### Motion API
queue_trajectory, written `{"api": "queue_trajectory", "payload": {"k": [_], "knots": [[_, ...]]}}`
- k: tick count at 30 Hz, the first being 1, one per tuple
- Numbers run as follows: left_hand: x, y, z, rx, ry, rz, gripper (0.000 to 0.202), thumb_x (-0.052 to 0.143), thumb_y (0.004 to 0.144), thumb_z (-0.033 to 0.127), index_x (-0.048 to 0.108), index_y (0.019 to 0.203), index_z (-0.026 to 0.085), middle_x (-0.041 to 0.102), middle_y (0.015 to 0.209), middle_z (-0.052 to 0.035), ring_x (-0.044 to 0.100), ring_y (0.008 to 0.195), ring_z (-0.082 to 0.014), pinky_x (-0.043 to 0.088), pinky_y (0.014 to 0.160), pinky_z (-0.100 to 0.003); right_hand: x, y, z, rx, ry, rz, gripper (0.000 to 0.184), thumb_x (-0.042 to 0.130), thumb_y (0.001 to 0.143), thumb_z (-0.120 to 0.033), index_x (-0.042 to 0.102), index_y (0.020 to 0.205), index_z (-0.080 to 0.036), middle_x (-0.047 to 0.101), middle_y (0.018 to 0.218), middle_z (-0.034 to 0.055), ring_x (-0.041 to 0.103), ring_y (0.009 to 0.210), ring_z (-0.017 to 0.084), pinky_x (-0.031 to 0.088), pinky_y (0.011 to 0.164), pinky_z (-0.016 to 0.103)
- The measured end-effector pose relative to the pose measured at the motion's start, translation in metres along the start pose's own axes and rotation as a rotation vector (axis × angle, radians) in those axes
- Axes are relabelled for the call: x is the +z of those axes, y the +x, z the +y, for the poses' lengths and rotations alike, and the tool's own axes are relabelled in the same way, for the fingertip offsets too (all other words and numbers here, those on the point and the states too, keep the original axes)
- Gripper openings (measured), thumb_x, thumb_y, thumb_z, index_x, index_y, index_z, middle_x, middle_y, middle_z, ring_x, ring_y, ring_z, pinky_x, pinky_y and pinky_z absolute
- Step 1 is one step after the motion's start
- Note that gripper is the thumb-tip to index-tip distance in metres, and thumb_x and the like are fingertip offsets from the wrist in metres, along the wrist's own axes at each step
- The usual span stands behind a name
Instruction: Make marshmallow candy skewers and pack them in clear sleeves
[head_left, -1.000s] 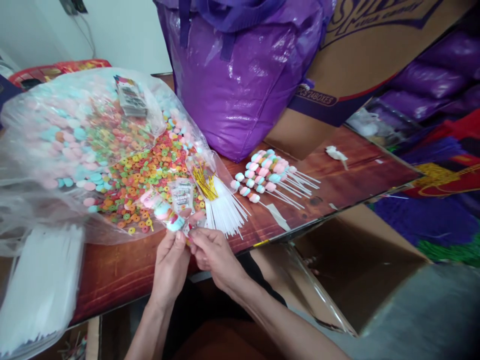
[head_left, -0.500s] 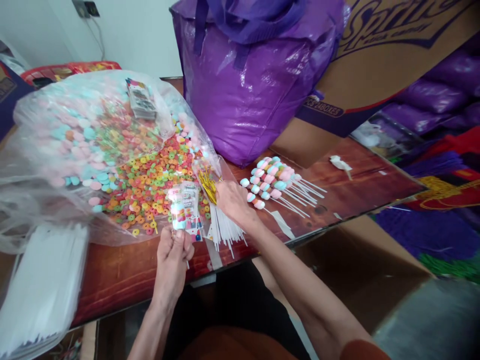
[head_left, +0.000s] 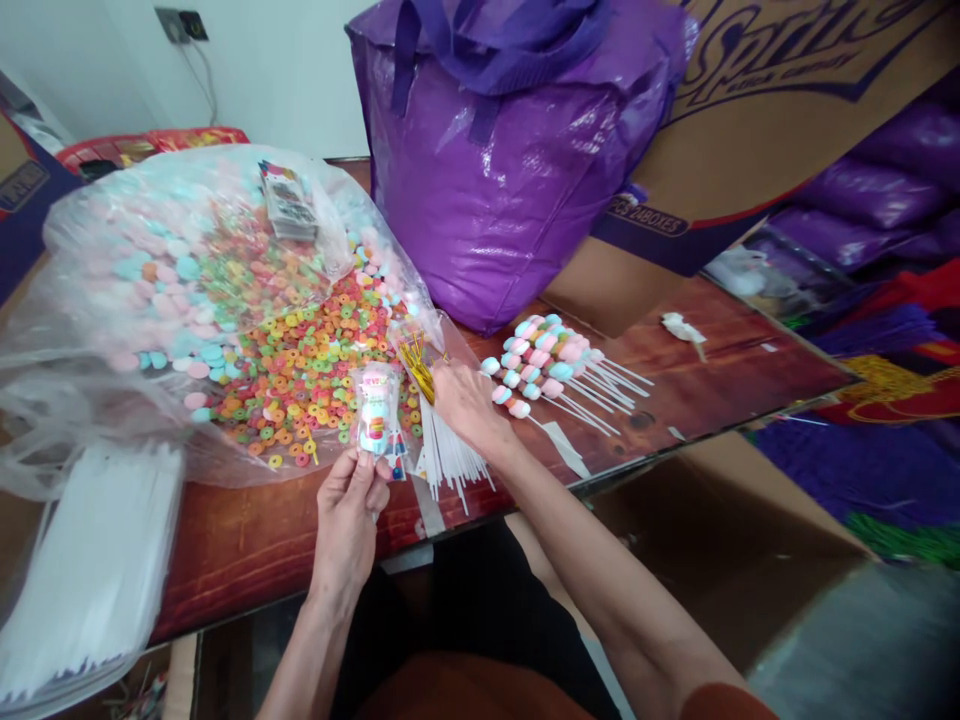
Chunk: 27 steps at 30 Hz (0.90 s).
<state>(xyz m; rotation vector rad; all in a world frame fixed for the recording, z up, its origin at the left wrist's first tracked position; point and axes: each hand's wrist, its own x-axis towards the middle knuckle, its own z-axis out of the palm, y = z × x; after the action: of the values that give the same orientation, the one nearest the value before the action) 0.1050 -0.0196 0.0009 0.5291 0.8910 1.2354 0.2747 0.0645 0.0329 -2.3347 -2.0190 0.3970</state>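
Observation:
My left hand (head_left: 351,500) is closed round the stick of a candy skewer in a small clear printed bag (head_left: 376,412), held upright above the table's front edge. My right hand (head_left: 463,398) reaches over the bundle of white sticks (head_left: 444,455) to the gold twist ties (head_left: 416,365); its fingers are curled at the ties, and I cannot make out whether they grip one. Just right of that hand lies a row of finished marshmallow skewers (head_left: 541,360), pink, white and blue, sticks pointing right.
A big clear plastic sheet (head_left: 112,300) holds heaps of coloured ring candies (head_left: 300,370) and pastel marshmallows (head_left: 150,270). A purple bag (head_left: 510,170) and a cardboard box (head_left: 750,110) stand behind. White sticks in plastic (head_left: 82,570) lie front left. An open carton (head_left: 720,530) sits below the table's right edge.
My right hand left the bagged skewer and reached forward to the gold twist ties. My left hand kept the bagged skewer and raised it upright.

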Motion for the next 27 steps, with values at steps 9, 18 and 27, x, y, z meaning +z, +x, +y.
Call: {"api": "queue_trajectory", "payload": {"k": [9,18,27], "knots": [[0.001,0.001,-0.002,0.018,0.023,0.023,0.031,0.083,0.073,0.034,0.06,0.077,0.014,0.059,0.068,0.0007,0.031,0.048,-0.0006,0.024,0.046,-0.015,0.004,0.004,0.007,0.042,0.066,0.021,0.029,0.037,0.097,-0.014,0.053,0.122,-0.01,0.073,0.101,0.0196,0.071,0.096,0.031,0.047,0.078,0.035],[0.007,0.005,-0.006,0.045,0.036,0.044,0.033,0.079,0.074,0.029,0.051,0.088,0.022,0.06,0.066,0.0046,0.035,0.046,-0.002,0.023,0.047,-0.015,0.021,-0.006,0.029,-0.135,0.502,0.416,0.021,0.037,0.091,-0.016,0.058,0.096,-0.016,0.065,0.093,0.0086,0.059,0.086,0.021,0.043,0.08,0.031],[0.012,0.006,-0.01,0.004,0.015,0.017,0.033,0.081,0.071,0.028,0.052,0.087,0.021,0.06,0.069,0.0036,0.037,0.048,-0.0025,0.024,0.047,-0.015,0.015,-0.031,0.022,-0.117,0.621,0.606,0.019,0.036,0.096,-0.025,0.052,0.085,-0.022,0.06,0.087,0.0065,0.055,0.084,0.021,0.042,0.082,0.034]]}}
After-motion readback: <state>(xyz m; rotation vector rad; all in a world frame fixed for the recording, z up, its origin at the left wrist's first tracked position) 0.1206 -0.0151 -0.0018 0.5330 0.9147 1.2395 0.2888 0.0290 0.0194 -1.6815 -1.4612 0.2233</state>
